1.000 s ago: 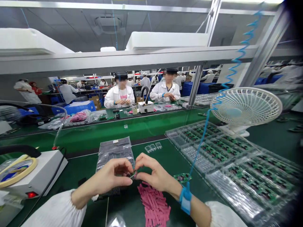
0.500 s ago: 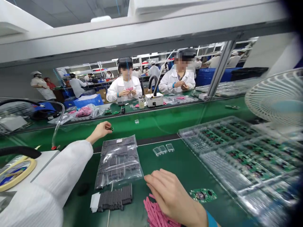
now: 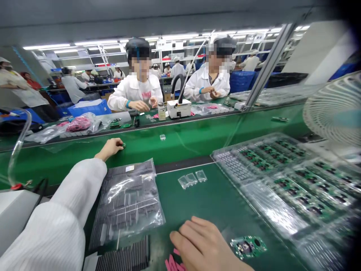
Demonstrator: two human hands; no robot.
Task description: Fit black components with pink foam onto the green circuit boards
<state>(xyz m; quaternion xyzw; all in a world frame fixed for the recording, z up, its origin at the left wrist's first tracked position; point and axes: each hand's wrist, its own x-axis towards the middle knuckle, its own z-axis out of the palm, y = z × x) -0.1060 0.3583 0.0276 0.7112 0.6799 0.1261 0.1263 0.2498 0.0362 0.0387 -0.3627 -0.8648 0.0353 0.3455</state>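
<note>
My left hand (image 3: 111, 146) is stretched far out over the green conveyor belt (image 3: 175, 145), its fingers pinched on a small green circuit board (image 3: 123, 145) that is at the belt's surface. My right hand (image 3: 201, 244) rests near the front edge, fingers curled down onto a pile of pink strips (image 3: 175, 261); what it grips, if anything, is hidden. A round green circuit board (image 3: 248, 246) lies just to the right of that hand. A clear bag of dark strips (image 3: 128, 199) lies between my arms.
Clear blister trays of circuit boards (image 3: 282, 177) fill the right side, with a white fan (image 3: 335, 109) behind them. Three small clear caps (image 3: 192, 178) lie mid-table. A white machine (image 3: 17, 210) stands at left. Across the belt, two people in white coats work at their bench.
My hands were together over the pink strips. The left hand then reached out to the conveyor with the small board, now lower at the belt. The right hand dropped to the strips.
</note>
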